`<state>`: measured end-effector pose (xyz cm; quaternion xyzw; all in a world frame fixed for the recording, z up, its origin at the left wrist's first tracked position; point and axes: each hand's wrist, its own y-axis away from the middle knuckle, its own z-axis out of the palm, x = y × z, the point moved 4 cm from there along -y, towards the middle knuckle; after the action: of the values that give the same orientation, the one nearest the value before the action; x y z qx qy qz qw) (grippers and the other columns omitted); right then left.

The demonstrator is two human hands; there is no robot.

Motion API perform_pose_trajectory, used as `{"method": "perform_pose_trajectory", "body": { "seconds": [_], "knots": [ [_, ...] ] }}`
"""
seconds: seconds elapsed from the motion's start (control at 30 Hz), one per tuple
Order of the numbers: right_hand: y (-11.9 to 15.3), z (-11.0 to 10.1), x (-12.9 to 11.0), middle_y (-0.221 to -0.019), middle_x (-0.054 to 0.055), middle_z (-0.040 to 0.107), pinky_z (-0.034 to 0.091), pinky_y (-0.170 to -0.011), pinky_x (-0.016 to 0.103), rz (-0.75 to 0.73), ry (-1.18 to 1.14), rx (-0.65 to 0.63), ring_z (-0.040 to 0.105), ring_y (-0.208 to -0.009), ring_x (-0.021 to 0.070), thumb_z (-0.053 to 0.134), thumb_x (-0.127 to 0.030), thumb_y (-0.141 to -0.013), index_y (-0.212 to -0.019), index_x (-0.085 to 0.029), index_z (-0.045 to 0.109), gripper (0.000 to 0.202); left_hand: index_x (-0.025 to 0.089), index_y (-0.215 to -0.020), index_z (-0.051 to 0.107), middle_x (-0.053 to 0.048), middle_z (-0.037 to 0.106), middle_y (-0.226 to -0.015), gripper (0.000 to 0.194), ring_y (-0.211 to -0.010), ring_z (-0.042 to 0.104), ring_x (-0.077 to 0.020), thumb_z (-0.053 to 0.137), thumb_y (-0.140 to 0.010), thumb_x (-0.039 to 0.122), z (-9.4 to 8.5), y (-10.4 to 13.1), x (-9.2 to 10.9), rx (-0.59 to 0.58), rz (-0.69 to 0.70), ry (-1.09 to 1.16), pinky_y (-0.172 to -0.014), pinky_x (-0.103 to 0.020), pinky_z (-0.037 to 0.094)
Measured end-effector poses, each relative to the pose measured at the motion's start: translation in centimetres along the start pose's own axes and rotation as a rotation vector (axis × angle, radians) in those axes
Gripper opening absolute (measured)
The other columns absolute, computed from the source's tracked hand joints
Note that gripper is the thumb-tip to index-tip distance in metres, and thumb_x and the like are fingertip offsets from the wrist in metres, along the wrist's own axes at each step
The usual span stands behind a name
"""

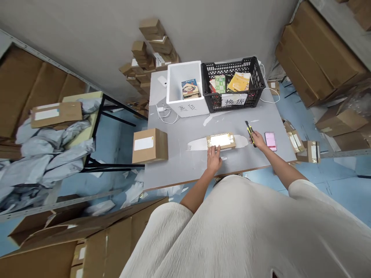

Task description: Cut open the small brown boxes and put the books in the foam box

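A small cardboard box (228, 145) with a white label lies on the grey table (174, 166), over a pale worn patch of the surface. My left hand (213, 159) rests its fingers on the box's near left edge, with the fingers stretched out rather than wrapped round it. To the right of the box, my right hand (257, 139) grips a yellow and black box cutter (250, 134), whose tip points away from me. A phone (270, 141) with a pink screen lies just right of that hand.
A white foam bin (188, 110) and a black crate (208, 101), both with books inside, stand at the table's back. A larger cardboard box (150, 145) sits at the left edge. Grey parcels (40, 148) pile up at far left; scraps of paper (133, 193) litter the floor.
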<state>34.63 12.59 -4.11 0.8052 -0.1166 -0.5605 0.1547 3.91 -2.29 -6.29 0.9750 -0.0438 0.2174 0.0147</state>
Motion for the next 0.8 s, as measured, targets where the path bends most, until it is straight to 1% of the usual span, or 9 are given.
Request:
{"method": "perform_pose_trajectory", "body": {
  "seconds": [0.07,0.13,0.2,0.27,0.3,0.4,0.53,0.63,0.8],
  "knots": [
    [0.6,1.2,-2.9,-0.092,0.003,0.074,0.055,-0.061,0.024,-0.131,0.099,-0.093,0.067,-0.069,0.0148,0.06,-0.058,-0.102,-0.117,-0.022,0.066,0.04,0.014,-0.174,0.031,-0.023,0.043,-0.169,0.087,-0.166,0.031,-0.0401,0.057,-0.091,0.015,-0.1,0.0,0.1,0.017,0.01,0.016,-0.136,-0.067,0.027],
    [1.5,3.0,-5.8,-0.1,0.005,0.079,0.06,-0.07,0.028,-0.27,0.25,-0.211,0.072,-0.075,0.0174,0.059,-0.056,-0.104,-0.129,-0.022,0.069,0.043,0.011,-0.175,0.026,-0.024,0.045,-0.169,0.087,-0.165,0.033,-0.0379,0.054,-0.093,0.014,-0.2,0.0,0.1,0.037,0.015,0.034,-0.137,-0.064,0.028],
    [2.5,5.1,-8.5,-0.117,0.009,0.082,0.062,-0.089,0.034,-0.443,0.449,-0.314,0.077,-0.099,0.0231,0.058,-0.049,-0.107,-0.13,-0.022,0.074,0.04,0.012,-0.175,0.023,-0.024,0.045,-0.169,0.087,-0.165,0.036,-0.0367,0.052,-0.094,0.014,-0.5,-0.1,0.0,0.057,0.005,0.054,-0.136,-0.062,0.03],
    [3.3,7.2,-10.6,-0.135,0.011,0.079,0.057,-0.105,0.038,-0.582,0.646,-0.389,0.074,-0.122,0.0278,0.058,-0.043,-0.108,-0.135,-0.023,0.076,0.039,0.014,-0.175,0.026,-0.023,0.046,-0.169,0.084,-0.165,0.037,-0.0366,0.052,-0.095,0.015,-0.7,-0.2,-0.2,0.069,-0.007,0.064,-0.134,-0.062,0.033],
    [3.6,8.3,-11.4,-0.14,0.011,0.078,0.055,-0.108,0.039,-0.62,0.739,-0.42,0.072,-0.128,0.0288,0.057,-0.041,-0.109,-0.137,-0.023,0.077,0.039,0.014,-0.173,0.029,-0.023,0.047,-0.169,0.082,-0.165,0.037,-0.0367,0.052,-0.095,0.015,-0.8,-0.2,-0.4,0.069,-0.008,0.063,-0.134,-0.061,0.034],
    [4.0,10.9,-12.9,-0.141,0.011,0.077,0.054,-0.105,0.036,-0.642,0.974,-0.488,0.072,-0.128,0.029,0.056,-0.038,-0.11,-0.139,-0.024,0.077,0.039,0.012,-0.169,0.038,-0.023,0.047,-0.17,0.076,-0.165,0.037,-0.037,0.052,-0.095,0.016,-0.9,-0.1,-0.6,0.048,0.012,0.05,-0.134,-0.058,0.034],
    [4.1,13.4,-13.6,-0.137,0.01,0.077,0.053,-0.095,0.032,-0.629,1.163,-0.544,0.072,-0.123,0.0277,0.055,-0.039,-0.111,-0.139,-0.025,0.078,0.039,0.01,-0.168,0.04,-0.023,0.043,-0.175,0.077,-0.166,0.036,-0.0367,0.054,-0.093,0.017,-1.0,0.5,-0.8,0.021,0.043,0.059,-0.136,-0.056,0.032],
    [4.1,14.4,-13.7,-0.136,0.01,0.077,0.052,-0.091,0.031,-0.604,1.24,-0.555,0.071,-0.122,0.0273,0.053,-0.04,-0.112,-0.14,-0.026,0.077,0.039,0.01,-0.168,0.042,-0.022,0.046,-0.174,0.077,-0.166,0.038,-0.0351,0.055,-0.092,0.015,-1.2,0.6,-0.9,0.029,0.07,0.085,-0.136,-0.055,0.033],
    [4.1,14.8,-13.8,-0.14,0.008,0.076,0.051,-0.089,0.031,-0.594,1.294,-0.548,0.071,-0.12,0.0273,0.051,-0.04,-0.112,-0.139,-0.029,0.077,0.039,0.01,-0.166,0.046,-0.023,0.049,-0.171,0.076,-0.165,0.04,-0.0349,0.056,-0.09,0.013,-1.5,0.5,-1.2,0.049,0.083,0.116,-0.136,-0.056,0.035]
  ]
}}
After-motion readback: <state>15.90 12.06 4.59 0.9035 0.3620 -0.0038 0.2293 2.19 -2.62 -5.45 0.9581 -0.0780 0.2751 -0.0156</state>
